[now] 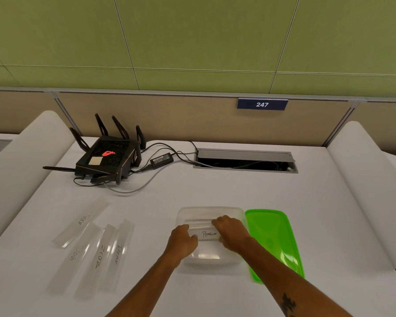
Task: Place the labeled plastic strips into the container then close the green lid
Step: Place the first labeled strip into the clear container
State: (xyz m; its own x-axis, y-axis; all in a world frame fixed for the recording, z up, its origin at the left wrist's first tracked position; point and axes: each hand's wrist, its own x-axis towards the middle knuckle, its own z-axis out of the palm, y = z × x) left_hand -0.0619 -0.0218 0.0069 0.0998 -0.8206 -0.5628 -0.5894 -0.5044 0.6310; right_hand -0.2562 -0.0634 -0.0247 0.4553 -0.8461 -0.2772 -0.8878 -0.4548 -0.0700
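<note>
Both hands pinch one strip marked "PENGUIN" (208,233) — left hand (183,240) on its left end, right hand (231,233) on its right — holding it over the open clear container (212,213), long axis running left to right; the green lid (273,239) lies just right of the container; four strips lie well to the left on the white desk (238,188), pointing away — "TIGER" (82,219), "DOG" (74,255), "ZEBRA" (100,256), "BEAR" (118,253); a black router (108,156) sits behind; a plate on the tan partition reads "247" (262,104).
</note>
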